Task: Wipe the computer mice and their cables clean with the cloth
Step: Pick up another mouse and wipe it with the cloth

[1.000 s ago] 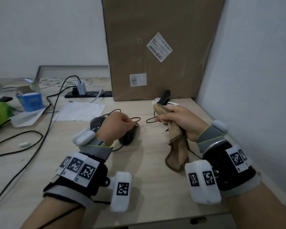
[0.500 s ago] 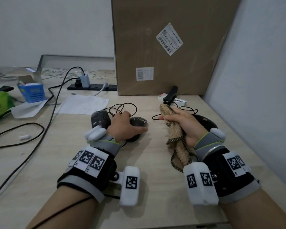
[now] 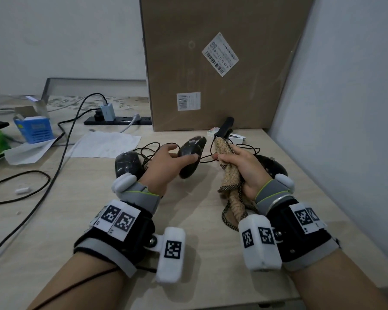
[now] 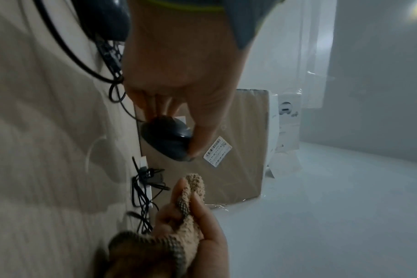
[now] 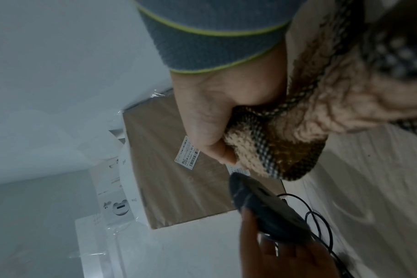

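Note:
My left hand grips a black mouse and holds it tilted above the desk; its cable trails down towards the tangle behind. The same mouse sits between thumb and fingers in the left wrist view. My right hand grips a bunched tan knitted cloth with a dark checked border, close to the right of the lifted mouse. The cloth fills the right wrist view, with the mouse just beyond it. A second black mouse lies on the desk behind my left wrist. A third mouse lies behind my right hand, mostly hidden.
A large cardboard box stands against the wall behind the mice. A black clip-like object and a small white box lie at its foot. A power strip, paper sheet, blue box and loose cables occupy the left.
My left hand went from resting on the mouse on the desk to lifting it, tilted, off the surface. My right hand with the cloth stayed close beside it.

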Demonstrator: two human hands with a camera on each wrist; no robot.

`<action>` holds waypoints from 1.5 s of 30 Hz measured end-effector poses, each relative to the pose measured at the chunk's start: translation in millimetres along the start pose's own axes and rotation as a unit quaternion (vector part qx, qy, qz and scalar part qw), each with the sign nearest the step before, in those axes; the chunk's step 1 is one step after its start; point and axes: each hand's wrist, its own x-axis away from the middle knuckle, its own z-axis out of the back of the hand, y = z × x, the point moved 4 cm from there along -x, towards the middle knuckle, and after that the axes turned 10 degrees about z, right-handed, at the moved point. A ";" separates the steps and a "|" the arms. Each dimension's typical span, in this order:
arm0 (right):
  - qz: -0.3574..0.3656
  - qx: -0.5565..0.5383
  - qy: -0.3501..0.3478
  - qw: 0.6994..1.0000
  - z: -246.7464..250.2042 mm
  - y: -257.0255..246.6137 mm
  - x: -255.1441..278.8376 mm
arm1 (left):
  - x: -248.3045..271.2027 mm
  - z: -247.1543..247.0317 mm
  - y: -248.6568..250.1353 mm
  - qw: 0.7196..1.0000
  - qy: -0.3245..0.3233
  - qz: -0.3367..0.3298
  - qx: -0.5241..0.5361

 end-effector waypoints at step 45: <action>0.166 0.252 -0.192 0.934 -33.1 -0.1 16.4 | 2.9 -35.1 -15.5 0.868 -0.290 0.148 0.376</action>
